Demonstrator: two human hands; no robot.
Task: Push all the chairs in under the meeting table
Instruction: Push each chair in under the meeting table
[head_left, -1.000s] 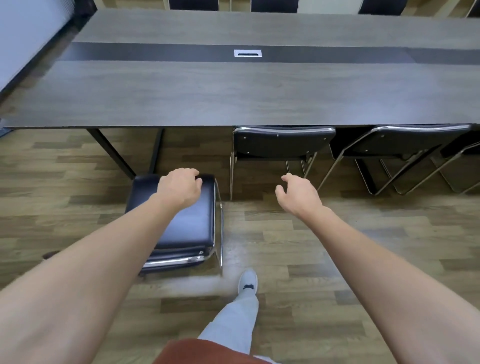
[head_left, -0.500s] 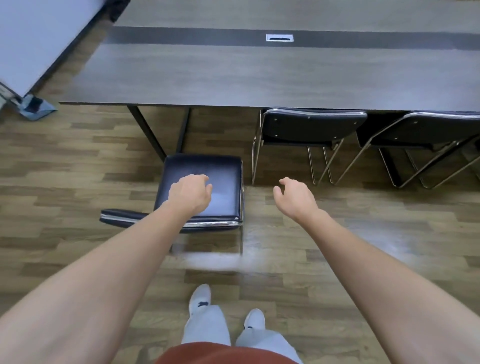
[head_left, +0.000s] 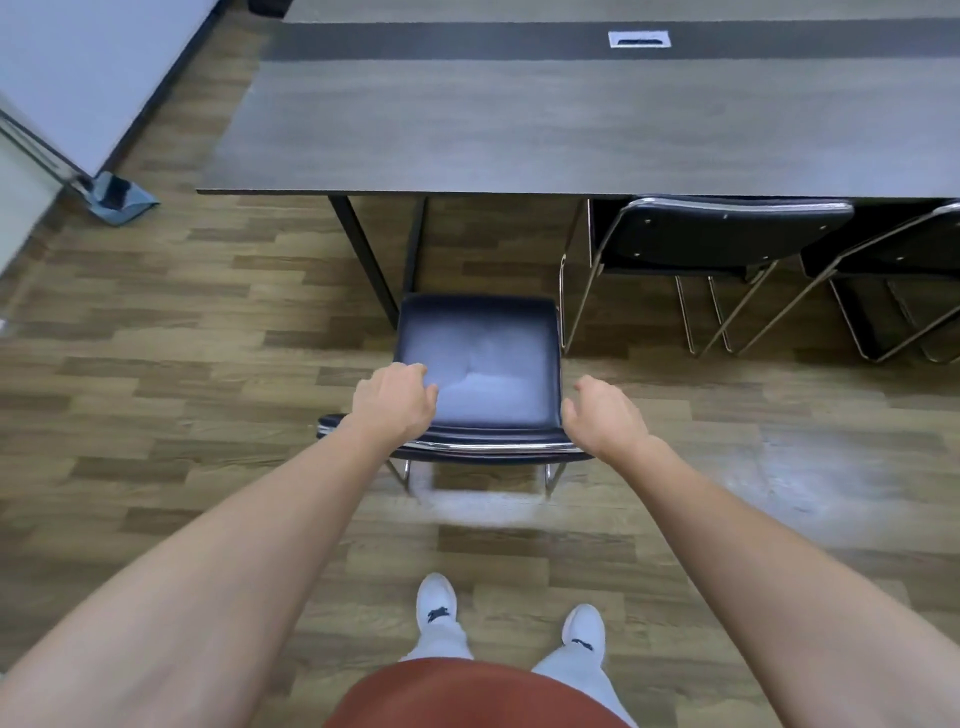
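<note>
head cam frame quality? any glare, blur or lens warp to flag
Head view: overhead light glares off the chair seat and leaves pale patches on the floor; the floor under the chair looks smeared with motion blur; the wide-angle lens stretches both forearms and bows the frame edges; the table and both hands, left and right, read sharp enough.

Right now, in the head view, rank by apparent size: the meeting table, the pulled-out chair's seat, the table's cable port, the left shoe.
1. Meeting table, by far the largest.
2. Pulled-out chair's seat.
3. Left shoe and cable port look about alike; the shoe is much nearer the camera, so no ranking between them.
</note>
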